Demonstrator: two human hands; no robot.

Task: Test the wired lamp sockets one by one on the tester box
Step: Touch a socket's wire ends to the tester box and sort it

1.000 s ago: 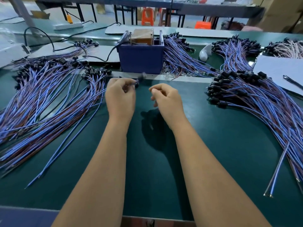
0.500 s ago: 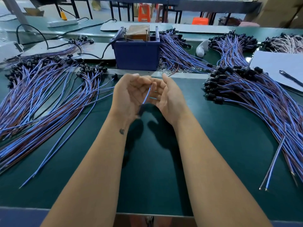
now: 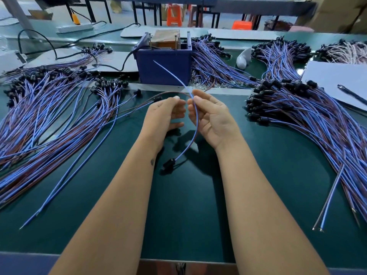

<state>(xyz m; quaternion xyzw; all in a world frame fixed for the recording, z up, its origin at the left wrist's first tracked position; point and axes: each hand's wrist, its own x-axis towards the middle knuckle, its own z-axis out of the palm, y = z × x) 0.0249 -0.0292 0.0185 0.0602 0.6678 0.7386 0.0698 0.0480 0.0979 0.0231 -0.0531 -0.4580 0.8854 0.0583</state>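
Observation:
Above the green table, my left hand (image 3: 164, 114) pinches the brown wire of one lamp socket between thumb and fingertips. My right hand (image 3: 210, 116), palm up, pinches the same socket's blue wire (image 3: 170, 76), whose free end rises in front of the tester box (image 3: 164, 68). The black socket (image 3: 168, 164) hangs below and between my wrists. The tester is a dark blue box with a brown block and metal posts on top, just beyond my hands. Several wired sockets lie in a pile on the left (image 3: 49, 108) and in another on the right (image 3: 307, 116).
More socket bundles lie behind and right of the tester box (image 3: 214, 62). A white sheet (image 3: 333, 76) with a pen (image 3: 351, 94) sits at the right. A black cable (image 3: 111, 66) runs left from the box, and a power strip (image 3: 74, 28) lies at the back left.
My hands turned from closed fists to palms facing inward and up. The two wire ends have been drawn apart and upward, and the socket now hangs low between my wrists.

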